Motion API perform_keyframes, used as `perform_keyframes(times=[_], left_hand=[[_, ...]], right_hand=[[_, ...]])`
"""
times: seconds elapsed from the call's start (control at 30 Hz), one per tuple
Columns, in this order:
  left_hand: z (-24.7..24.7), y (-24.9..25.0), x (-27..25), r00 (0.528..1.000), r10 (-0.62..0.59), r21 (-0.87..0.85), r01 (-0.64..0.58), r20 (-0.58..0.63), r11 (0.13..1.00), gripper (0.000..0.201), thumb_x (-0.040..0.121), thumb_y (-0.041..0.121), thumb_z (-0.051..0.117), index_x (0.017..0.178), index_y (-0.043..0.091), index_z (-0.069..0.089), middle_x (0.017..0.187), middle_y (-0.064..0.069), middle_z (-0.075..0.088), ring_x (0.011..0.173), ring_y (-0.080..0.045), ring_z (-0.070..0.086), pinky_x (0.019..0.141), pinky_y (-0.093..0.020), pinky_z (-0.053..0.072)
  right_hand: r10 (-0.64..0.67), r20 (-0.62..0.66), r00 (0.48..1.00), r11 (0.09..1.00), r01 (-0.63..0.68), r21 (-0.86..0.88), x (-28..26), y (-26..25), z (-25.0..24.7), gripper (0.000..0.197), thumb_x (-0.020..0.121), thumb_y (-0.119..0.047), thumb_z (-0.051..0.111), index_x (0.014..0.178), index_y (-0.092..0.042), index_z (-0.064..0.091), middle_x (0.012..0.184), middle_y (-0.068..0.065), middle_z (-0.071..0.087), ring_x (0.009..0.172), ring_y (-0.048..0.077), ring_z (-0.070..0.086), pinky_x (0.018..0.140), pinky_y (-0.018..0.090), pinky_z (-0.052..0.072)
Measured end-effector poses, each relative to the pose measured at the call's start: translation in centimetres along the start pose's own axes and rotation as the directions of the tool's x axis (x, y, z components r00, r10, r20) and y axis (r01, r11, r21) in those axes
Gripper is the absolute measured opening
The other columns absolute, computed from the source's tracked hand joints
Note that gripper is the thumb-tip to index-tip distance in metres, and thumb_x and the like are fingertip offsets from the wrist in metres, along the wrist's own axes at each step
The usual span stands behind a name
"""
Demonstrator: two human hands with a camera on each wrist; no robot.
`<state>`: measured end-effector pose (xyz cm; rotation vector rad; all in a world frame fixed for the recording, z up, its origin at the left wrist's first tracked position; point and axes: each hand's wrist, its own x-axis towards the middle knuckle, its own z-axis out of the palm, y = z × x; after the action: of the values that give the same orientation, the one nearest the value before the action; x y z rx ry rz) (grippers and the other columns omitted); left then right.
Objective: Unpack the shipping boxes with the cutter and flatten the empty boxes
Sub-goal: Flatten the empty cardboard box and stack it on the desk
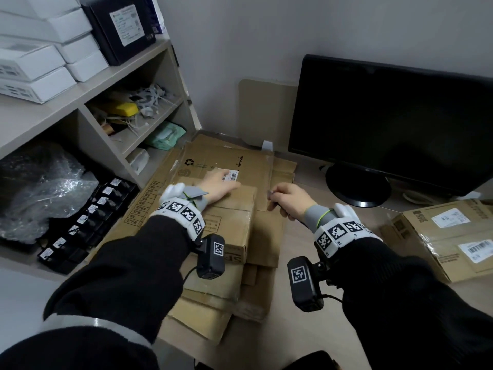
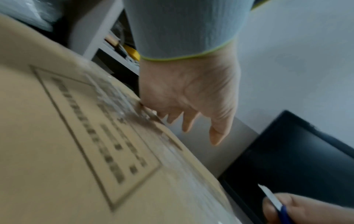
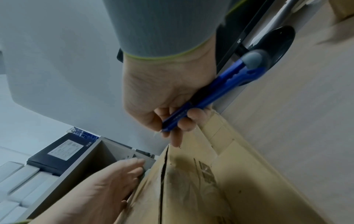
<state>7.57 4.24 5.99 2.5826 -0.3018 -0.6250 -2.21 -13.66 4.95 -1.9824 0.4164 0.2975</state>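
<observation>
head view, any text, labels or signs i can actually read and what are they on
"SF", seen upside down: near side of the sealed box under the left hand.
Recycling sign, no words: flattened cardboard behind it.
Barcode labels on that cardboard, the box at right, the black box on the shelf and the row of black parts: too small to read.

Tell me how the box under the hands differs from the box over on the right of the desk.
The box under the hands sits on a stack of flattened cardboard; the box on the right sits on the desk. The first is steadied by the left hand, with the cutter in the right hand near it; the other is untouched. Both are brown, taped cardboard.
</observation>
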Motion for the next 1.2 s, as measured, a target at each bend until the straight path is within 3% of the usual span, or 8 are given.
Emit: perform_keyframes(times=[0.13,0.27,0.4,0.5,0.63,0.87,1.03,1.2], left_hand=[[-2.5,-4.1,-1.2,0.966,-0.045,0.074,0.066,-0.253,0.995,0.085,0.073,0.050,0.073,0.146,0.031,0.032,0.161,-0.003,0.007,0.147,-0.030,-0.007,0.114,-0.058,-0.002],[-2.8,-7.8,-3.4,0.976,-0.128,0.069,0.142,-0.177,0.987,0.110,0.066,0.061,0.075,0.152,0.028,0.015,0.160,0.000,0.005,0.146,-0.031,0.001,0.117,-0.054,0.008],[-2.2,-10.4,-5.2,0.982,-0.182,0.013,0.182,-0.043,0.983,0.129,0.061,0.056,0.082,0.152,0.023,-0.003,0.156,-0.009,0.006,0.143,-0.035,0.009,0.116,-0.048,0.017],[-2.6,-12.3,-6.1,0.965,-0.262,-0.168,0.257,-0.007,0.952,0.115,0.063,0.053,0.083,0.146,0.013,0.014,0.148,-0.010,0.032,0.128,-0.026,0.039,0.103,-0.034,0.032],[-2.6,-12.9,-6.1,0.975,-0.178,-0.022,0.176,-0.131,0.984,0.080,0.073,0.057,0.073,0.130,0.008,0.044,0.127,-0.006,0.057,0.112,-0.022,0.056,0.079,-0.024,0.040],[-3.0,-12.2,-4.0,0.967,-0.098,-0.137,0.067,-0.234,0.988,0.064,0.074,0.041,0.078,0.124,0.013,0.048,0.116,-0.004,0.061,0.106,-0.022,0.058,0.081,-0.028,0.045],[-2.0,-12.4,-2.4,0.979,-0.103,-0.360,0.034,-0.173,0.932,0.060,0.074,0.024,0.078,0.122,0.016,0.043,0.109,-0.005,0.056,0.091,-0.021,0.054,0.079,-0.034,0.049],[-1.3,-12.9,-1.3,0.994,-0.076,-0.449,0.032,-0.081,0.893,0.072,0.074,0.028,0.081,0.129,0.015,0.038,0.112,-0.003,0.052,0.095,-0.018,0.050,0.077,-0.027,0.040]], right_hand=[[-0.135,-0.134,0.982,0.986,0.120,-0.118,0.5,-1.7,2.5,0.009,0.091,-0.022,0.050,0.095,-0.023,0.058,0.092,0.001,0.069,0.073,0.020,0.056,0.070,0.031,0.050],[-0.271,-0.155,0.950,0.940,0.227,-0.256,0.4,-4.5,6.2,0.018,0.093,-0.024,0.051,0.108,-0.020,0.061,0.098,0.001,0.065,0.088,0.020,0.056,0.076,0.027,0.044],[-0.200,-0.080,0.977,0.920,0.159,-0.357,0.6,-5.6,8.5,0.021,0.094,-0.028,0.048,0.111,-0.022,0.059,0.111,0.004,0.066,0.099,0.027,0.059,0.077,0.030,0.045],[-0.157,-0.029,0.987,0.897,0.130,-0.422,1.0,-6.7,9.6,0.025,0.095,-0.027,0.048,0.117,-0.022,0.058,0.115,0.005,0.064,0.103,0.027,0.059,0.076,0.026,0.041],[-0.139,0.035,0.990,0.880,0.140,-0.453,1.9,-8.1,11.1,0.029,0.094,-0.022,0.049,0.120,-0.019,0.060,0.120,0.005,0.063,0.109,0.025,0.057,0.080,0.024,0.041],[-0.221,0.030,0.975,0.855,0.209,-0.474,3.4,-9.5,13.0,0.027,0.094,-0.021,0.050,0.117,-0.017,0.064,0.117,0.004,0.066,0.108,0.024,0.059,0.085,0.026,0.044],[-0.282,0.045,0.958,0.795,0.260,-0.549,4.6,-10.7,14.0,0.028,0.095,-0.020,0.048,0.116,-0.014,0.067,0.115,0.007,0.067,0.105,0.026,0.059,0.086,0.030,0.047],[-0.276,0.051,0.960,0.737,0.246,-0.629,5.7,-11.4,15.0,0.027,0.091,-0.018,0.051,0.113,-0.015,0.066,0.112,0.009,0.067,0.103,0.027,0.059,0.082,0.032,0.048]])
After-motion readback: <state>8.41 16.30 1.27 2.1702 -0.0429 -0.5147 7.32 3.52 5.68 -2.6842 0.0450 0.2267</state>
